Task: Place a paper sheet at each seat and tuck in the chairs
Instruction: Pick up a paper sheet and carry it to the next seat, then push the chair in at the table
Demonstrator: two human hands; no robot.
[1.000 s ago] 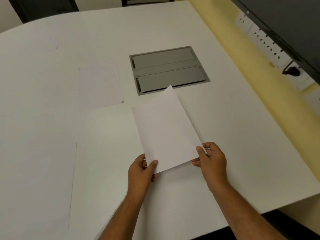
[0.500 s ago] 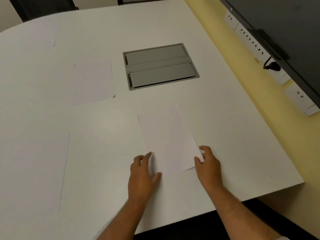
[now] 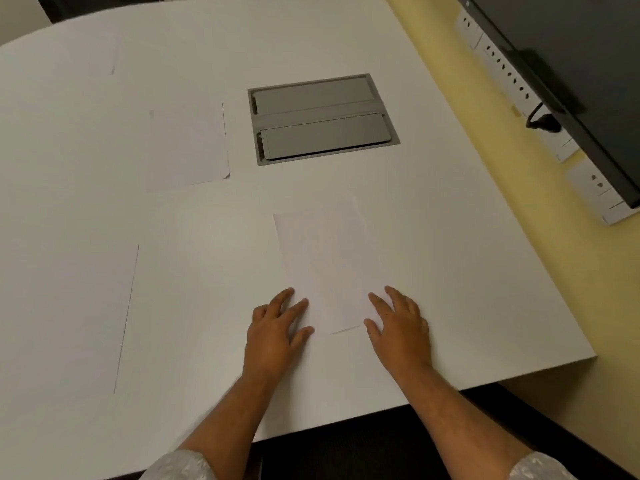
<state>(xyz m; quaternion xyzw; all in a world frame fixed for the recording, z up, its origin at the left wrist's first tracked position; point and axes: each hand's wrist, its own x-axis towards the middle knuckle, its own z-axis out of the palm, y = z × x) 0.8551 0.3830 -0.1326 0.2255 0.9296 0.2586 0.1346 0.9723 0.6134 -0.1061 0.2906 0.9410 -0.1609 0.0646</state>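
A white paper sheet (image 3: 329, 261) lies flat on the white table (image 3: 450, 271) near its front edge. My left hand (image 3: 277, 330) rests flat with spread fingers on the sheet's near left corner. My right hand (image 3: 398, 323) lies flat on its near right corner. Neither hand grips anything. A second sheet (image 3: 188, 147) lies further back on the left. A third sheet (image 3: 65, 317) lies at the left front. A fourth sheet (image 3: 69, 50) is faintly visible at the far left. A dark chair (image 3: 363, 452) sits under the table's front edge, below my arms.
A grey cable hatch (image 3: 322, 119) is set into the table behind the sheet. Along the yellow wall at the right run white sockets (image 3: 512, 81) with a black plug (image 3: 543, 124), under a dark screen (image 3: 571, 46). A dark chair back (image 3: 104, 1) shows at the far edge.
The sheet, held lifted by both hands a second ago, now lies flat on the table. Both hands let go and spread flat on its near corners.
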